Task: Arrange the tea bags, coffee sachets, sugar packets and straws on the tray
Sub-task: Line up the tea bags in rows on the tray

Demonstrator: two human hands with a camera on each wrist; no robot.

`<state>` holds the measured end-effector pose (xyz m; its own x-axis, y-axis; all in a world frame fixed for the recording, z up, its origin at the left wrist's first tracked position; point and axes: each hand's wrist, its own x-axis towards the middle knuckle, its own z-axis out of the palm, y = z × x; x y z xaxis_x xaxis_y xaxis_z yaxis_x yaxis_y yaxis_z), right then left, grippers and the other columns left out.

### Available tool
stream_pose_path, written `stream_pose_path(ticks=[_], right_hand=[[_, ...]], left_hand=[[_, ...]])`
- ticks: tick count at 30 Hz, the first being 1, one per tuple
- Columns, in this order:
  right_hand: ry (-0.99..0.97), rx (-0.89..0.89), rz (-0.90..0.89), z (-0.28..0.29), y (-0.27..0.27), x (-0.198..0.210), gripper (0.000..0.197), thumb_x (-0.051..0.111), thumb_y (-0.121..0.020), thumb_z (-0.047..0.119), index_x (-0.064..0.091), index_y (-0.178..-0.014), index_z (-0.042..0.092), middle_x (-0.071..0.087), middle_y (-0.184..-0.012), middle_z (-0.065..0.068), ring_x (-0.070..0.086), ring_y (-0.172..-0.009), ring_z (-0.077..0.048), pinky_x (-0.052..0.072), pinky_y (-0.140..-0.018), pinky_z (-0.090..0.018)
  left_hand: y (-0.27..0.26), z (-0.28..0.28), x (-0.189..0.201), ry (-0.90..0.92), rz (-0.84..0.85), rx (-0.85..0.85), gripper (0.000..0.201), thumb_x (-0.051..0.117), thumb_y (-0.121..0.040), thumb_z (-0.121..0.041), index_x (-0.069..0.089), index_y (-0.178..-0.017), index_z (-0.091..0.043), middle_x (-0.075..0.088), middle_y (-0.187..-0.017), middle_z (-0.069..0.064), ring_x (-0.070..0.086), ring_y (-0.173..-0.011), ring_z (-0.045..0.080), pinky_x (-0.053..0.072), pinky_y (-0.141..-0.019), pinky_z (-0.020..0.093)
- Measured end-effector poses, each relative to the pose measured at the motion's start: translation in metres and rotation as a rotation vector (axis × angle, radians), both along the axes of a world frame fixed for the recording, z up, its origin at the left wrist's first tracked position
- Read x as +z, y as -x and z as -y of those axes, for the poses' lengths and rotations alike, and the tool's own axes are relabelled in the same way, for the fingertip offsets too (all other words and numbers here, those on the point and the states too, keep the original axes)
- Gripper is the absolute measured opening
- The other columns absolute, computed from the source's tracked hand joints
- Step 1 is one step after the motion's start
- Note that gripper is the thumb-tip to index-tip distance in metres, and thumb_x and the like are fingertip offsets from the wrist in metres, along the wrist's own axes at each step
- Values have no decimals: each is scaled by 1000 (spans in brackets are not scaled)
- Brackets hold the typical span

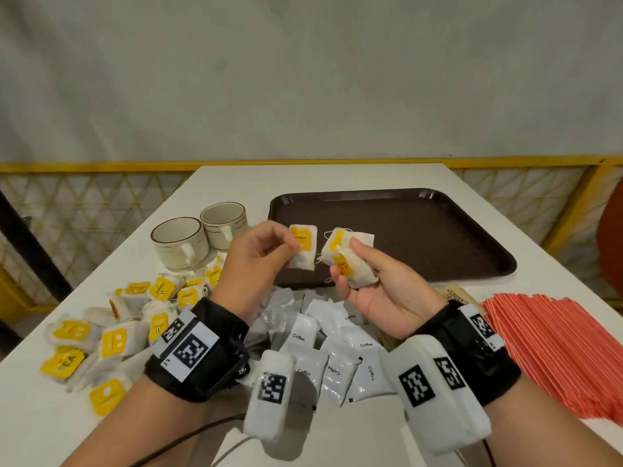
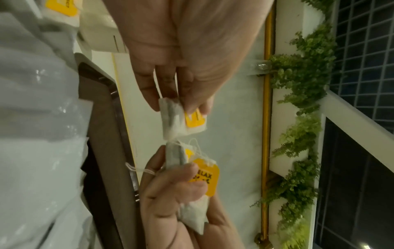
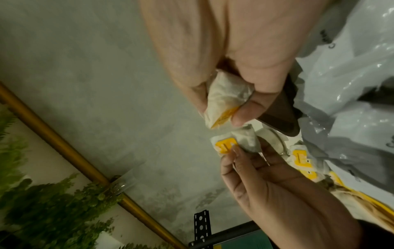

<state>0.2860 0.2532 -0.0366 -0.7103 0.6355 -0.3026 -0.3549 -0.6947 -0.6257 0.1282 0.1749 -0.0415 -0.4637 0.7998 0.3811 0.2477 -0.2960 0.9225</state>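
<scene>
barely started: dark brown plastic tray [image 1: 421, 230] holds nothing, left hand [image 1: 256, 261] pinches one white paper tea bag with yellow tag [image 1: 303, 246], right hand [image 1: 374, 291] grips a small bunch of tea bags [image 1: 349, 261] above its near edge; loose tea bags [image 1: 111, 335], white coffee sachets [image 1: 323, 352], orange straws [image 1: 553, 352] all on the table.
</scene>
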Motion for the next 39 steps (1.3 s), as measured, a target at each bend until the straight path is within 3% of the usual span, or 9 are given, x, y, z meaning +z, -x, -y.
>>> stream_pose_path(ticks=[8,15,21,23,27,29,32,34,39], right_hand=[[36,6,12,1,4,-11,25,48,-96,23,56,-110,3,58,-85,-12,53,-67,-15,46,-49,-20],[20,95,-27,1,5,-14,42,46,-97,20,44,-135,1,52,-116,-15,53,-69,-15,46,-54,-21],[6,87,-15,2,8,-19,53,57,-88,16,42,-138,7,60,-100,-14,57,-69,-17,50,-55,-25],[-56,-7,26,2,6,-17,40,59,-90,15,51,-129,6,65,-90,-13,63,-64,-16,50,-54,-25],[-181,-246,88,-5,-5,-9,28,67,-83,8,60,-110,6,67,-82,-13,65,-60,-16,51,-47,-25],[-218,-309,93,-8,-10,-4,21,67,-83,3,59,-103,5,66,-82,-14,68,-65,-18,53,-50,-25],[-286,-241,54,-8,-14,3,23,61,-85,-6,58,-106,1,64,-89,-19,71,-77,-21,54,-54,-22],[-424,-139,116,-4,-17,6,22,60,-84,-7,63,-103,3,63,-79,-15,65,-64,-14,51,-50,-19],[-968,-24,414,4,-20,8,23,74,-78,6,71,-100,13,67,-71,-3,53,-54,-9,47,-48,-20]], left_hand=[[-14,3,-4,89,-251,-101,23,72,-81,-9,74,-100,-21,68,-100,3,64,-91,18,52,-87,38],[-20,5,-5,134,-360,-177,25,76,-77,-16,73,-98,-29,62,-93,-2,58,-86,17,47,-81,36],[-17,8,2,120,-334,-194,7,75,-77,-15,69,-79,-17,61,-83,2,36,-52,3,35,-53,13],[-12,8,3,118,-251,-173,7,75,-78,-13,68,-77,-14,58,-71,-7,33,-50,6,34,-53,14],[-1,8,4,118,-124,-98,8,76,-76,-19,69,-73,-19,55,-67,10,41,-61,21,37,-66,32],[1,8,5,125,-113,-67,11,75,-78,-16,68,-71,-21,61,-65,2,45,-64,21,39,-68,34],[0,8,4,168,-151,-55,8,73,-80,-16,69,-74,-20,60,-63,-1,45,-59,14,40,-63,25],[-3,8,3,195,-182,-77,4,72,-81,-15,70,-78,-15,59,-65,6,42,-54,8,38,-57,19],[-8,7,1,166,-171,-128,3,73,-80,-15,72,-77,-16,65,-83,21,50,-66,20,45,-68,30]])
